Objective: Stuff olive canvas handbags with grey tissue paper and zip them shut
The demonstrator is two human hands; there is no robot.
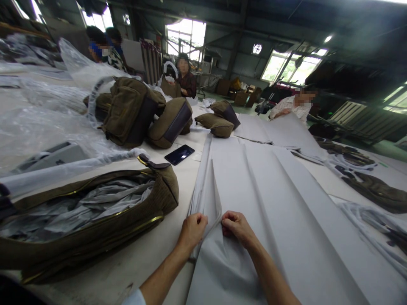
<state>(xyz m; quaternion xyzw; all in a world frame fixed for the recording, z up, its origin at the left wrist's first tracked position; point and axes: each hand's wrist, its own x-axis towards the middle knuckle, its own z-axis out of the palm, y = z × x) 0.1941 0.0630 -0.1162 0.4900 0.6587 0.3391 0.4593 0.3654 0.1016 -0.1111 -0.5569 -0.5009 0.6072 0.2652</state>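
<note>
A stack of large grey paper sheets lies on the table in front of me. My left hand is closed on the raised left edge of the top sheet. My right hand is closed on the same sheet just to the right, and the paper bunches into a fold between the two fists. To my left lies an open brown corduroy bag with a gold zipper, stuffed with crumpled grey paper.
A black phone lies on the white table beyond the open bag. Several more brown bags stand behind it, beside clear plastic sheeting. Other people sit at the far end. Dark bag parts lie at right.
</note>
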